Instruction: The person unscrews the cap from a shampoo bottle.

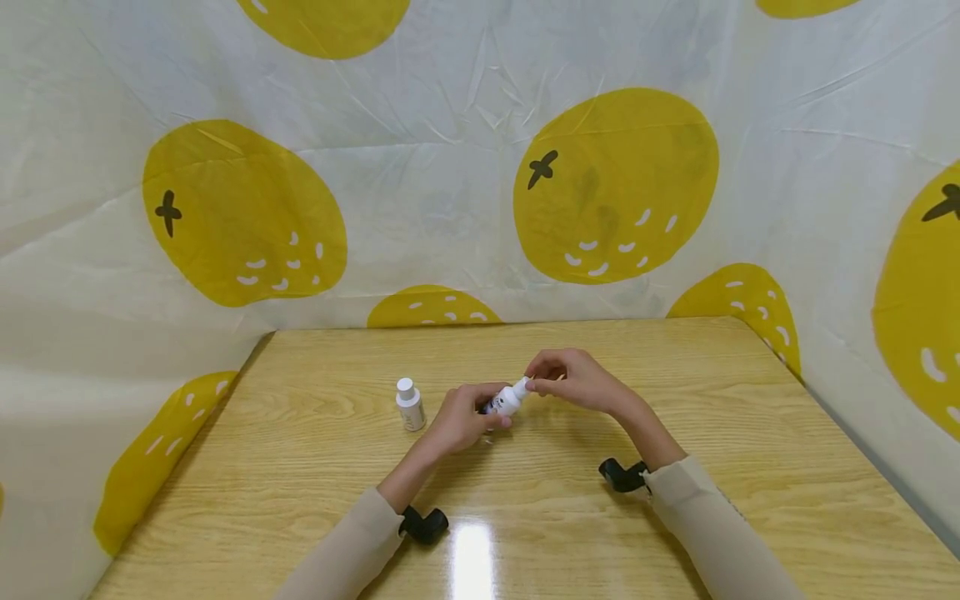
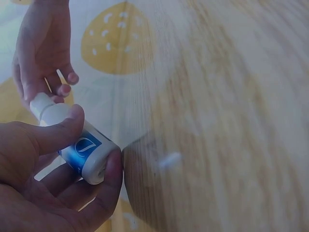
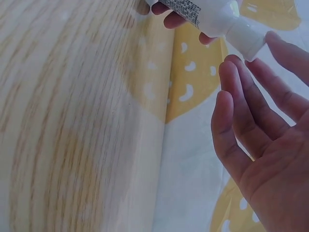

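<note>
A small white bottle [image 1: 505, 402] with a blue label patch is tilted above the table, its capped end up and to the right. Fingers and thumb of my left hand [image 1: 459, 419] grip it round the body; the left wrist view shows the thumb across its side and a fingertip at the base. My right hand [image 1: 582, 379] pinches the white cap [image 3: 245, 39] between thumb and index finger, the other fingers loosely bent beside it. Left of the left hand, a second white bottle [image 1: 410, 405] stands upright on the table, its cap on.
The wood-grain table [image 1: 315, 500] reflects a bright light near its front edge. Behind and beside it hangs a white curtain [image 1: 427, 192] printed with yellow fruit. Black curved pieces [image 1: 424, 527] stick out at both wrists below the beige sleeves.
</note>
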The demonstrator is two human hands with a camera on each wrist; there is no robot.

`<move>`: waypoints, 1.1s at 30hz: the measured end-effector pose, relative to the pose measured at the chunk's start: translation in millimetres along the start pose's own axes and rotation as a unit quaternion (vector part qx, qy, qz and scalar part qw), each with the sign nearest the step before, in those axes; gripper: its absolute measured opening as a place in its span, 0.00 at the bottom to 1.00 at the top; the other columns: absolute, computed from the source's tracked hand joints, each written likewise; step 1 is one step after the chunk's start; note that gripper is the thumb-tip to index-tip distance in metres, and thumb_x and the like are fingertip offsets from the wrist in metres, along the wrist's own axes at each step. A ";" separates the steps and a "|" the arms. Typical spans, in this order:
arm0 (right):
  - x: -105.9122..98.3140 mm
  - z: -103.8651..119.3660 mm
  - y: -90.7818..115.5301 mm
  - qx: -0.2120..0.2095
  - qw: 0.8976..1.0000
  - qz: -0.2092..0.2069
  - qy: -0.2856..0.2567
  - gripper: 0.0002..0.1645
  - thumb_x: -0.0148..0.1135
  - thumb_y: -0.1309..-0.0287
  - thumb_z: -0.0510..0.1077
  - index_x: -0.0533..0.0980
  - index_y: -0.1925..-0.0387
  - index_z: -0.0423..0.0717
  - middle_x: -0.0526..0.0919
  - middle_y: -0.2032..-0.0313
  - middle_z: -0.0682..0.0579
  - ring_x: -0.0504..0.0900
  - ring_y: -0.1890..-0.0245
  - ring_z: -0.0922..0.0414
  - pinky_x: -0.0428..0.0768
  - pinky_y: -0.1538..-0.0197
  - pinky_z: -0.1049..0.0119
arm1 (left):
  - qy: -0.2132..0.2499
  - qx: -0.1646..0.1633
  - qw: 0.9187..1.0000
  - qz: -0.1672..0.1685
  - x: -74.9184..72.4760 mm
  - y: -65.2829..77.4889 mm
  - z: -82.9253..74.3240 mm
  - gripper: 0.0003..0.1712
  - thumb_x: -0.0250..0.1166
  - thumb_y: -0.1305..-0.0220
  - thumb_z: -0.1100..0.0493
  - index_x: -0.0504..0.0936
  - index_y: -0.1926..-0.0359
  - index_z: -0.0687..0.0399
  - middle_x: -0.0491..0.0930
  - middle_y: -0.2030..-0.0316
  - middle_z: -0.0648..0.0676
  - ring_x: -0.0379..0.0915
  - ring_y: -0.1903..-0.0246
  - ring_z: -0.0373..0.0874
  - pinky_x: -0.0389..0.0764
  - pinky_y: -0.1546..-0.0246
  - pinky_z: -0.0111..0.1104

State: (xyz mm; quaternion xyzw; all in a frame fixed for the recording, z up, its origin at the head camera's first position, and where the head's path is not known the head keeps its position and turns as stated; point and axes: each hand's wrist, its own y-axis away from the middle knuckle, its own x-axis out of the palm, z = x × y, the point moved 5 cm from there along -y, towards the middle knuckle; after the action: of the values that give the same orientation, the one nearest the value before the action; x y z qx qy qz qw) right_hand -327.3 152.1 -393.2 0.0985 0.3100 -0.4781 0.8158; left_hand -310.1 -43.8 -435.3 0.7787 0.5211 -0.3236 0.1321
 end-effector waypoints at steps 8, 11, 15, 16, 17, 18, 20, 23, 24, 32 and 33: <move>-0.2 -0.6 0.2 -0.018 1.000 0.007 0.002 0.12 0.67 0.31 0.44 0.82 0.51 0.42 0.88 0.62 0.41 0.85 0.62 0.40 0.83 0.60 0.65 | 0.004 -0.007 1.000 0.004 0.3 0.2 -0.3 0.25 0.74 0.37 0.58 0.85 0.38 0.45 0.88 0.50 0.54 0.81 0.57 0.44 0.80 0.60 0.34; -0.3 -0.3 0.3 -0.014 1.000 0.006 0.002 0.12 0.67 0.31 0.45 0.83 0.51 0.42 0.88 0.61 0.38 0.85 0.63 0.40 0.82 0.62 0.65 | 0.005 -0.007 1.000 0.004 0.4 -0.1 -0.5 0.25 0.74 0.36 0.58 0.85 0.38 0.45 0.88 0.50 0.54 0.81 0.57 0.44 0.80 0.61 0.33; 0.7 -0.3 -0.5 -0.009 1.000 0.009 -0.002 0.12 0.67 0.31 0.45 0.83 0.51 0.43 0.88 0.59 0.36 0.85 0.62 0.38 0.81 0.62 0.64 | 0.011 -0.010 1.000 0.005 0.6 0.0 -0.5 0.25 0.74 0.36 0.58 0.85 0.38 0.45 0.88 0.50 0.54 0.81 0.57 0.44 0.80 0.61 0.33; 0.8 -0.5 -0.6 -0.010 1.000 0.010 -0.002 0.12 0.67 0.31 0.45 0.83 0.51 0.43 0.88 0.59 0.37 0.85 0.62 0.38 0.82 0.61 0.65 | 0.013 -0.011 1.000 0.005 0.5 0.1 -0.5 0.25 0.74 0.36 0.58 0.84 0.38 0.45 0.88 0.50 0.54 0.80 0.57 0.44 0.80 0.61 0.34; 0.9 -0.5 -0.6 -0.012 1.000 0.011 -0.001 0.12 0.67 0.31 0.44 0.83 0.51 0.43 0.88 0.59 0.37 0.85 0.61 0.38 0.82 0.61 0.65 | 0.013 -0.011 1.000 0.005 0.5 0.2 -0.4 0.25 0.74 0.36 0.58 0.84 0.38 0.46 0.88 0.50 0.54 0.81 0.57 0.44 0.80 0.61 0.34; 1.0 -0.4 -0.6 -0.015 1.000 0.012 -0.002 0.12 0.67 0.31 0.44 0.82 0.50 0.42 0.88 0.59 0.37 0.85 0.61 0.38 0.82 0.61 0.65 | 0.012 -0.012 1.000 0.006 0.5 0.4 -0.2 0.25 0.74 0.36 0.58 0.84 0.38 0.46 0.88 0.49 0.54 0.80 0.56 0.44 0.80 0.60 0.34; 0.9 -0.7 -0.4 -0.017 1.000 0.013 -0.001 0.13 0.67 0.31 0.43 0.82 0.50 0.41 0.87 0.60 0.37 0.85 0.62 0.38 0.82 0.61 0.65 | 0.008 -0.011 1.000 0.004 0.2 0.6 -0.4 0.25 0.74 0.36 0.58 0.84 0.37 0.47 0.88 0.49 0.54 0.81 0.56 0.45 0.80 0.60 0.34; 0.7 -0.9 -0.6 -0.014 1.000 0.012 -0.001 0.13 0.67 0.31 0.44 0.82 0.50 0.41 0.87 0.60 0.36 0.85 0.62 0.38 0.82 0.61 0.65 | 0.005 -0.010 1.000 0.004 0.1 0.5 -0.2 0.26 0.74 0.36 0.58 0.84 0.37 0.47 0.88 0.49 0.55 0.81 0.57 0.45 0.80 0.60 0.34; 0.8 -1.2 -0.9 -0.012 1.000 0.012 -0.001 0.13 0.67 0.31 0.44 0.82 0.50 0.42 0.87 0.59 0.35 0.85 0.61 0.37 0.82 0.61 0.65 | 0.004 -0.011 1.000 0.004 0.1 0.4 -0.1 0.26 0.74 0.36 0.58 0.84 0.37 0.47 0.88 0.49 0.55 0.80 0.57 0.44 0.80 0.60 0.34; 1.0 -1.1 -0.8 -0.015 1.000 0.014 -0.008 0.12 0.67 0.32 0.43 0.82 0.50 0.42 0.88 0.60 0.40 0.85 0.61 0.36 0.83 0.61 0.62 | 0.004 -0.010 1.000 0.003 0.4 0.5 0.2 0.26 0.74 0.36 0.58 0.84 0.37 0.46 0.88 0.48 0.55 0.81 0.56 0.45 0.81 0.60 0.34; 1.2 -1.1 -0.8 -0.016 1.000 0.015 -0.009 0.12 0.67 0.32 0.42 0.82 0.50 0.42 0.88 0.60 0.40 0.85 0.61 0.36 0.84 0.61 0.61 | 0.003 -0.008 1.000 0.002 0.2 0.6 0.0 0.26 0.74 0.36 0.57 0.84 0.37 0.47 0.88 0.48 0.55 0.81 0.56 0.45 0.81 0.60 0.34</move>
State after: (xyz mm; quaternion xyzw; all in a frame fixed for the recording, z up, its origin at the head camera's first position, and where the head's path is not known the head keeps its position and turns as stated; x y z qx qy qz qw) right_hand -327.9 151.3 -394.6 0.0858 0.3092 -0.4612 0.8272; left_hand -309.5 -43.9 -435.4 0.7798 0.5224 -0.3166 0.1371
